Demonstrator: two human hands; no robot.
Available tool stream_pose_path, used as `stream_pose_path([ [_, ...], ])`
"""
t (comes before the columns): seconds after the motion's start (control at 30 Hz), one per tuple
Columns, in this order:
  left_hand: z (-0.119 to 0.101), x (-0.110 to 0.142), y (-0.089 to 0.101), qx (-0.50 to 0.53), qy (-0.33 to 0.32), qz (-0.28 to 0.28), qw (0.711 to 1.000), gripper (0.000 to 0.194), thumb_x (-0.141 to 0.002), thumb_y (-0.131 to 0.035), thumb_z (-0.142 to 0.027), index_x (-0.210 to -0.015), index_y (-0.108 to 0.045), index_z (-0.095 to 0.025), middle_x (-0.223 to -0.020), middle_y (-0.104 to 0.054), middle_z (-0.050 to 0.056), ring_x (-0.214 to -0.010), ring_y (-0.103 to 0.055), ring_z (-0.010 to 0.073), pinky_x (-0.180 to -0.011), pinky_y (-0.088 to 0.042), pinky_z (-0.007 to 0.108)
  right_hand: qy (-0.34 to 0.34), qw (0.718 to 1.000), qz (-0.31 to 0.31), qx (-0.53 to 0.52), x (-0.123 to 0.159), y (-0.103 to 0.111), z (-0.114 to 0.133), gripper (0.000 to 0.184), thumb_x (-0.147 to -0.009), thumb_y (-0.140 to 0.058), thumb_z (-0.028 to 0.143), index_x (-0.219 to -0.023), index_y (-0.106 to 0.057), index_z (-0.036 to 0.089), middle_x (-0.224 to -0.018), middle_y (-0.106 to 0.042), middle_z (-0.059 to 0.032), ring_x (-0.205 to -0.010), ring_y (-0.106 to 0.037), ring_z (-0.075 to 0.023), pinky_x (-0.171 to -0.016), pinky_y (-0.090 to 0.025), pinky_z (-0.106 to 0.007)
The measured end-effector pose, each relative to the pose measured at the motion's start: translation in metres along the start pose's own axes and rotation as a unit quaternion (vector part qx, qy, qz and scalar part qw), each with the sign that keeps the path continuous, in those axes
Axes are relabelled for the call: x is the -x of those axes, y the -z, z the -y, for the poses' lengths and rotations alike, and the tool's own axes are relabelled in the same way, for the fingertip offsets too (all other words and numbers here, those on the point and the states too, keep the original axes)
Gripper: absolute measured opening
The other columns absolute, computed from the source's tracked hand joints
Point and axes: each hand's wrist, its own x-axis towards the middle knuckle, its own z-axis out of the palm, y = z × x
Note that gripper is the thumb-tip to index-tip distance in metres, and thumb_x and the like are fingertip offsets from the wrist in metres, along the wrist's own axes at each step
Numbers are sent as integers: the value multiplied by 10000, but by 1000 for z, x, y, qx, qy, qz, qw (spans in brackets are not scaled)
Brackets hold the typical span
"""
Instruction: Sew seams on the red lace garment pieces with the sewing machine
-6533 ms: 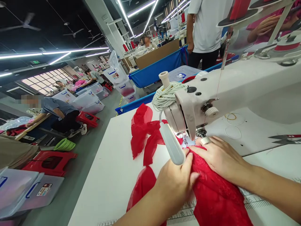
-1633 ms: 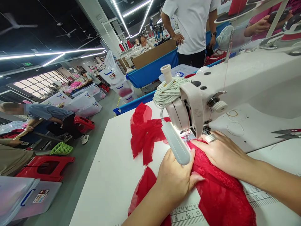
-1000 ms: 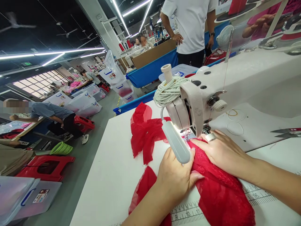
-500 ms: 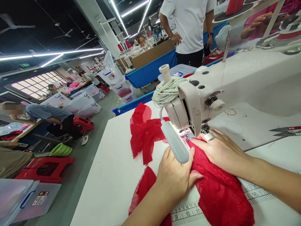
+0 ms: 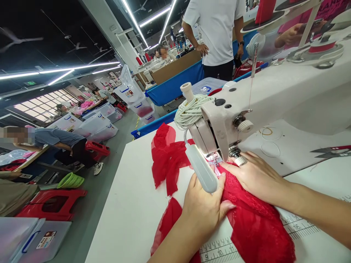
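A red lace fabric piece [image 5: 257,228] runs from the table's front edge up to the presser foot [image 5: 216,163] of a white sewing machine [image 5: 276,95]. My left hand [image 5: 203,204] holds its left edge with thumb and fingers; a grey lamp [image 5: 203,168] hides some of these fingers. On the other side my right hand [image 5: 256,175] presses on the fabric, its index finger stretched toward the needle. The machine's tension knob covers part of that hand. More red sheer pieces [image 5: 170,157] lie left of the machine, and another red piece [image 5: 167,219] is beside my left forearm.
Thread snips [image 5: 333,150] lie on the machine bed at right. A coil of pale cord [image 5: 192,111] sits on the machine head. A printed ruler [image 5: 219,250] marks the table's front. Plastic bins [image 5: 44,241] and red stools [image 5: 52,204] stand left; a person in white [image 5: 216,33] stands behind.
The view has shifted slightly, so the machine appears a little lower and further left. Both hands stay on the red lace fabric, in nearly the same place.
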Motion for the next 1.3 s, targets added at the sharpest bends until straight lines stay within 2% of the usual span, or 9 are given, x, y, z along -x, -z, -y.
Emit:
stream_pose_path([
  [0.27,1,-1,1,-12,-4,-1,1000,669,-998,-226,-600,-1321,-573,-128,-1235,-626,164,-1062,-586,302,-914,-518,477,1,1000,-19,-5,-1,0,0,230,-915,-476,137,-953,-691,207,-889,-629,-70,-791,-525,-226,-737,-368,-343],
  [0.37,2,-1,1,-10,-5,-1,1000,666,-995,-235,-608,-1328,-566,-136,-1228,-629,158,-1080,-581,302,-957,-496,496,-6,1000,-14,-24,-3,1,0,245,-913,-441,124,-842,-663,197,-840,-629,-65,-766,-552,-218,-705,-388,-335],
  [0.43,4,-1,1,-2,-8,-1,1000,668,-990,-251,-615,-1338,-555,-133,-1245,-614,168,-1117,-565,313,-992,-470,525,-41,998,-13,-56,-4,4,1,228,-921,-439,156,-796,-626,193,-806,-633,-57,-722,-572,-200,-661,-405,-311],
  [0.5,5,0,0,13,-15,3,1000,696,-977,-264,-640,-1343,-546,-119,-1259,-595,189,-1152,-548,330,-994,-466,546,-113,990,0,-84,-6,10,3,147,-910,-499,231,-830,-618,197,-821,-657,-52,-707,-604,-200,-624,-424,-299],
  [0.63,6,1,-2,62,-34,26,997,724,-977,-278,-641,-1329,-540,-65,-1163,-621,203,-1114,-577,326,-896,-542,476,-215,966,77,-124,-9,20,6,77,-850,-592,285,-795,-614,237,-820,-693,-14,-714,-647,-226,-584,-430,-303],
  [0.8,5,1,-1,71,-29,22,997,679,-996,-276,-598,-1306,-551,-60,-1129,-638,188,-1037,-619,303,-849,-571,434,-185,949,39,-254,-8,17,4,121,-860,-515,244,-771,-595,226,-829,-689,-22,-736,-644,-206,-651,-470,-305],
  [0.97,4,0,2,83,-9,41,996,664,-1000,-252,-595,-1318,-528,-82,-1170,-619,191,-1070,-608,292,-831,-584,425,-224,882,79,-407,-8,10,0,198,-879,-486,355,-815,-607,211,-804,-714,-7,-770,-655,-223,-689,-497,-326],
  [1.13,5,0,4,89,-3,51,995,659,-1004,-232,-590,-1312,-530,-88,-1187,-607,204,-1074,-605,297,-776,-593,414,-232,838,91,-485,-11,15,-2,203,-859,-506,349,-869,-633,191,-826,-715,-37,-773,-662,-236,-669,-522,-340],
  [1.3,4,0,3,79,-17,23,996,641,-1015,-243,-553,-1276,-552,-56,-1190,-617,208,-1023,-626,282,-797,-584,392,-185,850,74,-489,-4,12,-4,229,-872,-508,284,-1046,-638,213,-796,-705,-24,-680,-648,-201,-617,-531,-313],
])
